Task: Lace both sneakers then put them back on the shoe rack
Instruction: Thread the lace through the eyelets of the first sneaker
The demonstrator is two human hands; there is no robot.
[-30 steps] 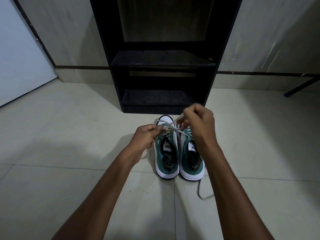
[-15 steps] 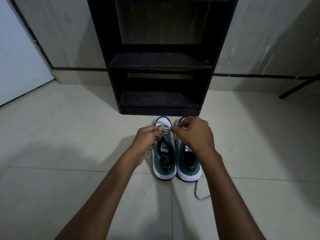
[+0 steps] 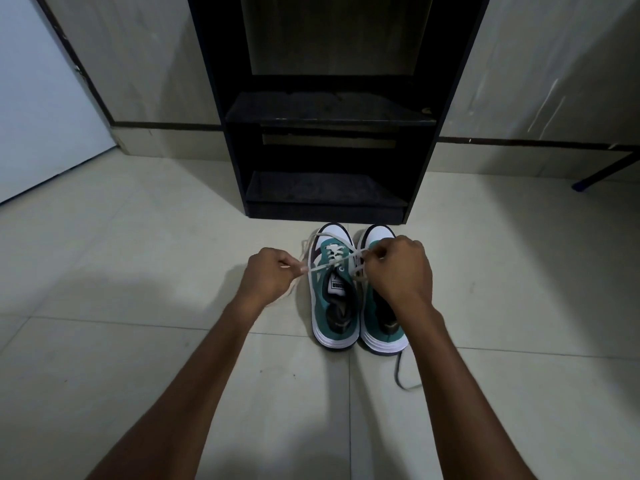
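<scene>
Since half a second ago, both hands are pulling apart: the left hand (image 3: pixel 268 275) is now sitting out to the left of the sneakers, where before it was hovering over the left sneaker's laces.

From the head camera, the left hand is pinching one end of the white lace (image 3: pixel 320 266) between thumb and fingers, drawing it taut across the left sneaker (image 3: pixel 334 299). The right hand (image 3: pixel 401 271) is closing around the other end (its fingers are curled, so the exact grip is hidden) above the right sneaker (image 3: pixel 381 327). Both sneakers are standing side by side, touching, on the tiled floor (image 3: pixel 138 358), toes pointing toward the black shoe rack (image 3: pixel 325 188) just beyond them. A loose grey lace (image 3: pixel 403 375) is trailing on the floor behind the right sneaker's heel.
</scene>
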